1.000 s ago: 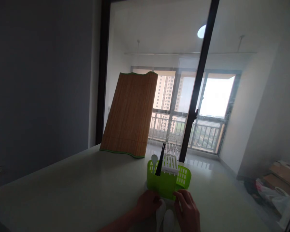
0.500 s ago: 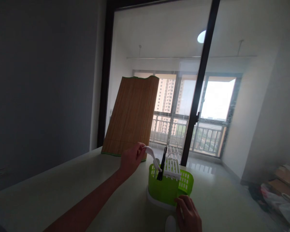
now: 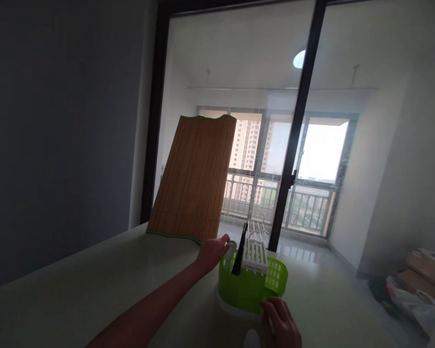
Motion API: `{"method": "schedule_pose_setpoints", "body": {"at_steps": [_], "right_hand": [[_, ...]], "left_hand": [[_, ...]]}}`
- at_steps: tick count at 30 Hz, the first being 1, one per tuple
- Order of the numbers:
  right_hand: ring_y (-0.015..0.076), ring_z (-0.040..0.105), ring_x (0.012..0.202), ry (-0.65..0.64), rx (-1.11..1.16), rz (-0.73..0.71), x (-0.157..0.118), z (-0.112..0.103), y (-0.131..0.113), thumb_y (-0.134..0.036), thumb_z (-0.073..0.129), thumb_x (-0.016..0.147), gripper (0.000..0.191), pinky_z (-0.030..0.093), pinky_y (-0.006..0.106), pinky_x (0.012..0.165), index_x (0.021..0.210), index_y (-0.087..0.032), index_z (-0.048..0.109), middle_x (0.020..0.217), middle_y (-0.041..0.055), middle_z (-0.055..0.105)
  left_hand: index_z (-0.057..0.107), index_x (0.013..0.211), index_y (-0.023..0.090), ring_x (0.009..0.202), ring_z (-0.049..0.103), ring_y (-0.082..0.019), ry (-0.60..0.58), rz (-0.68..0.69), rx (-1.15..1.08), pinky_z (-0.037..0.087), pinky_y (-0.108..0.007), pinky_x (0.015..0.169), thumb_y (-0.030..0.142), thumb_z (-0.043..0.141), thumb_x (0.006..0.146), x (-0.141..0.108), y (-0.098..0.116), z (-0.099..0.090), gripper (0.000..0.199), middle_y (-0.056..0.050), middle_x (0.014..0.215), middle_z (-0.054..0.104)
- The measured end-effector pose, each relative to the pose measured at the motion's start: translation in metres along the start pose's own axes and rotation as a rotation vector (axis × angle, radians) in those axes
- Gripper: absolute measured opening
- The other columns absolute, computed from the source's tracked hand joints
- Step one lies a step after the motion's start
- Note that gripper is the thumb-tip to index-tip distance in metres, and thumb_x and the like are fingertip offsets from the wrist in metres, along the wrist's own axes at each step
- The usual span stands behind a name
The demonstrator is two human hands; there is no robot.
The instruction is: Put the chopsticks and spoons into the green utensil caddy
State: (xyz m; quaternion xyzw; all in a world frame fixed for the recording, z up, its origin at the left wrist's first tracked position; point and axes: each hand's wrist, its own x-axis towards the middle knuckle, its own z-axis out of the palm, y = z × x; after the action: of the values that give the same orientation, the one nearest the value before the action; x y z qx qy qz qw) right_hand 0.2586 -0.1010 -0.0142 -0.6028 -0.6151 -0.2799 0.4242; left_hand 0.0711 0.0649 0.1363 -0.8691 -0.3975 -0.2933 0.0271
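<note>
My left hand (image 3: 214, 253) is at the left rim of a green slotted utensil basket (image 3: 241, 292) with a white base. Its fingers are closed on a white spoon (image 3: 231, 248), which is lowered into the basket's left part. Black chopsticks (image 3: 239, 253) lean upright beside it. A white slatted rack (image 3: 255, 256) stands in the basket too. At the basket's front right, my right hand (image 3: 282, 323) has its fingers curled against the lower edge. Left of that hand, the rounded end of a white object (image 3: 252, 338) shows at the bottom of the view; the rest is cut off.
A bamboo mat (image 3: 194, 179) with green edging stands tilted on the pale table (image 3: 166, 280), behind my left hand. Beyond is a dark-framed glass sliding door (image 3: 293, 145). Cardboard boxes (image 3: 426, 275) and plastic bags lie on the floor at the right.
My left hand has moved right and down, lowering the white spoon from above the rim into the basket. My right hand stays at the basket's front; the view has shifted slightly.
</note>
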Motion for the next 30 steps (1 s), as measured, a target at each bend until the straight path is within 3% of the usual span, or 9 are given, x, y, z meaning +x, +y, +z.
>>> {"method": "schedule_pose_setpoints", "body": {"at_steps": [6, 8, 10, 12, 17, 20, 24, 27, 30], "right_hand": [[0.0157, 0.061, 0.085, -0.016, -0.018, -0.033, 0.002, -0.002, 0.003, -0.020, 0.043, 0.088, 0.019, 0.051, 0.026, 0.072, 0.097, -0.027, 0.059, 0.092, 0.0025, 0.062], [0.0148, 0.061, 0.084, -0.048, -0.019, -0.052, 0.006, -0.010, -0.001, -0.020, 0.045, 0.087, 0.018, 0.052, 0.025, 0.070, 0.097, -0.027, 0.059, 0.092, 0.0019, 0.062], [0.0147, 0.060, 0.086, -0.089, -0.005, 0.021, 0.010, -0.019, -0.008, -0.018, 0.046, 0.087, 0.018, 0.051, 0.025, 0.071, 0.097, -0.027, 0.058, 0.094, 0.0019, 0.061], [0.0150, 0.059, 0.090, -0.151, 0.031, 0.133, 0.014, -0.026, -0.016, -0.016, 0.045, 0.088, 0.020, 0.050, 0.027, 0.075, 0.099, -0.026, 0.058, 0.098, 0.0024, 0.061], [0.0152, 0.058, 0.094, -0.164, 0.099, 0.227, 0.016, -0.029, -0.023, -0.015, 0.045, 0.087, 0.022, 0.049, 0.028, 0.078, 0.102, -0.026, 0.058, 0.100, 0.0026, 0.059], [0.0149, 0.058, 0.093, -0.159, 0.099, 0.238, 0.013, -0.026, -0.019, -0.017, 0.045, 0.087, 0.022, 0.049, 0.027, 0.078, 0.103, -0.027, 0.057, 0.100, 0.0023, 0.059], [0.0152, 0.060, 0.092, -0.140, 0.067, 0.197, 0.010, -0.022, -0.009, -0.021, 0.044, 0.089, 0.020, 0.051, 0.028, 0.076, 0.102, -0.029, 0.056, 0.099, 0.0015, 0.060], [0.0157, 0.061, 0.091, -0.130, 0.031, 0.141, 0.008, -0.018, -0.003, -0.022, 0.046, 0.088, 0.019, 0.052, 0.028, 0.073, 0.102, -0.030, 0.055, 0.099, 0.0015, 0.061], [0.0161, 0.061, 0.091, -0.141, 0.019, 0.110, 0.005, -0.015, -0.002, -0.020, 0.046, 0.087, 0.020, 0.053, 0.028, 0.073, 0.102, -0.030, 0.055, 0.098, 0.0014, 0.061]], "left_hand": [[0.053, 0.106, 0.025, 0.073, 0.064, -0.014, 0.022, -0.039, -0.057, 0.034, -0.023, 0.059, 0.035, 0.046, 0.089, -0.004, -0.006, 0.000, 0.020, 0.004, 0.082, 0.069], [0.053, 0.104, 0.025, 0.070, 0.063, -0.013, 0.088, -0.057, -0.121, 0.035, -0.023, 0.060, 0.039, 0.043, 0.091, -0.017, -0.004, -0.002, 0.022, 0.005, 0.082, 0.068], [0.055, 0.099, 0.025, 0.065, 0.061, -0.012, 0.131, -0.078, -0.202, 0.035, -0.023, 0.060, 0.043, 0.041, 0.091, -0.037, 0.003, -0.001, 0.024, 0.005, 0.078, 0.066], [0.057, 0.094, 0.024, 0.062, 0.059, -0.011, 0.072, -0.069, -0.287, 0.035, -0.022, 0.060, 0.043, 0.041, 0.091, -0.061, 0.014, 0.006, 0.025, 0.005, 0.074, 0.066], [0.063, 0.097, 0.026, 0.063, 0.061, -0.014, -0.316, 0.030, -0.357, 0.037, -0.024, 0.062, 0.038, 0.049, 0.086, -0.112, 0.051, 0.044, 0.021, 0.003, 0.071, 0.068], [0.065, 0.102, 0.026, 0.072, 0.063, -0.018, -0.427, 0.075, -0.302, 0.039, -0.027, 0.065, 0.040, 0.052, 0.083, -0.122, 0.066, 0.068, 0.027, -0.001, 0.076, 0.070], [0.067, 0.082, 0.021, 0.074, 0.062, -0.019, -0.493, 0.112, -0.277, 0.036, -0.027, 0.061, 0.037, 0.053, 0.080, -0.121, 0.069, 0.088, 0.020, -0.002, 0.077, 0.069], [0.065, 0.076, 0.020, 0.069, 0.058, -0.015, -0.505, 0.093, -0.356, 0.033, -0.024, 0.057, 0.033, 0.056, 0.077, -0.118, 0.059, 0.085, 0.015, 0.001, 0.073, 0.066], [0.062, 0.078, 0.020, 0.062, 0.053, -0.012, -0.420, 0.056, -0.460, 0.032, -0.022, 0.054, 0.032, 0.049, 0.082, -0.106, 0.042, 0.058, 0.018, 0.002, 0.067, 0.061]]}}
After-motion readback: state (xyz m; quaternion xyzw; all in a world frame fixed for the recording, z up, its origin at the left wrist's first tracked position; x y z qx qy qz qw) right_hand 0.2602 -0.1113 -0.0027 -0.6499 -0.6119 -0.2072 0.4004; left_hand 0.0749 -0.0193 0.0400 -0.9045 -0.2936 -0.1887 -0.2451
